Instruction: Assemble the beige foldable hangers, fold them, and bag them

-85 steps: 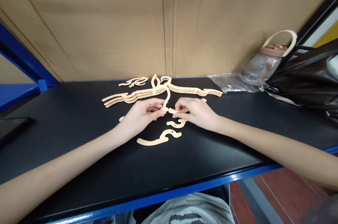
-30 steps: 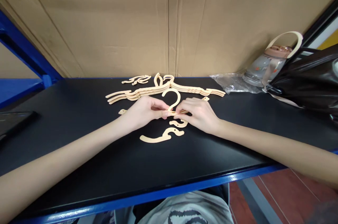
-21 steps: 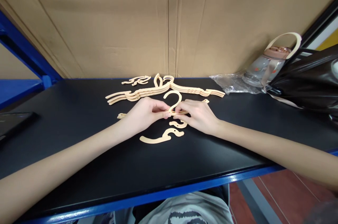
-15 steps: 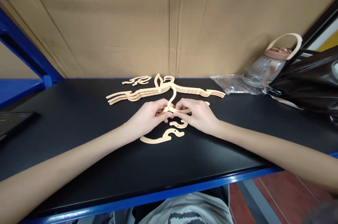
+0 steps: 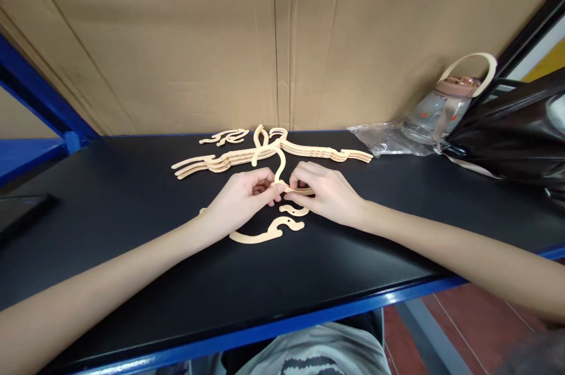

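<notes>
My left hand (image 5: 247, 193) pinches the centre joint of a cream plastic hanger (image 5: 279, 170), whose hook rises above the fingers. On the right, my right hand (image 5: 325, 193) grips the hanger's arm close to that joint, thumb and fingers pressed together. Just below the hands, a curved cream piece (image 5: 258, 238) and a smaller curved piece (image 5: 295, 211) lie on the black table (image 5: 273, 292). Behind them rests a stack of similar hangers (image 5: 309, 150). My left hand hides part of the held hanger.
Loose cream hooks (image 5: 229, 137) lie at the back left. A clear bottle (image 5: 441, 109) with a handle, a plastic bag (image 5: 384, 139) and a dark shiny bag (image 5: 525, 133) stand or lie at the right. A dark flat object (image 5: 26, 213) is at the left edge.
The held hanger's hook has turned a little and shows a wider curve to the left. My right hand's fingers have shifted slightly away from the joint. The whole view has moved slightly.
</notes>
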`<state>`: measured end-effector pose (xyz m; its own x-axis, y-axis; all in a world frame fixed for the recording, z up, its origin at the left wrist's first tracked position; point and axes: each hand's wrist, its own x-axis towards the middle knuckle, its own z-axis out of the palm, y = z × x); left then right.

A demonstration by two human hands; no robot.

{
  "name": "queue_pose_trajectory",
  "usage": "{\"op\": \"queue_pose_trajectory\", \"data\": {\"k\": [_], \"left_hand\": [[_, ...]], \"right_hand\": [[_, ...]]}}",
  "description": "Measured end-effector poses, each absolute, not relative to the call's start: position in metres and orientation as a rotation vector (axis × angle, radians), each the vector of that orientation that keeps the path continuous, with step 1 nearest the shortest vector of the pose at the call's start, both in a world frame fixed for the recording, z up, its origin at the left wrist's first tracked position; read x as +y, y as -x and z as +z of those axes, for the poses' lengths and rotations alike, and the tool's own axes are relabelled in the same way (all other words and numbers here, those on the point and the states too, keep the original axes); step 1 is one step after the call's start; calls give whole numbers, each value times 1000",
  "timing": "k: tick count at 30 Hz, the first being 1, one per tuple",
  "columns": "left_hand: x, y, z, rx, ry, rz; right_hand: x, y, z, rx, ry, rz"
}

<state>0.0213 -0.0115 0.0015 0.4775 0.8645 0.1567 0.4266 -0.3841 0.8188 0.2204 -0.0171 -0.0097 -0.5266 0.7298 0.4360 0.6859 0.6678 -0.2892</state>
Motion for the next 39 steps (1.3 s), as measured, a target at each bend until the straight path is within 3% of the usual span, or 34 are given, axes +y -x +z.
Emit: {"op": "queue_pose_trajectory", "data": {"k": [6,20,39], "left_hand": [[-11,-22,1,1186,-2207,817],[-4,-17,-6,1126,-2388,752],[-13,-17,-5,1447,-2854,540]], "right_hand": [[-17,-220,-10,-2392,1164,15],[-20,-218,-5,-2321,1494,218],[-17,-221,-5,-2430,1547,-86]]}}
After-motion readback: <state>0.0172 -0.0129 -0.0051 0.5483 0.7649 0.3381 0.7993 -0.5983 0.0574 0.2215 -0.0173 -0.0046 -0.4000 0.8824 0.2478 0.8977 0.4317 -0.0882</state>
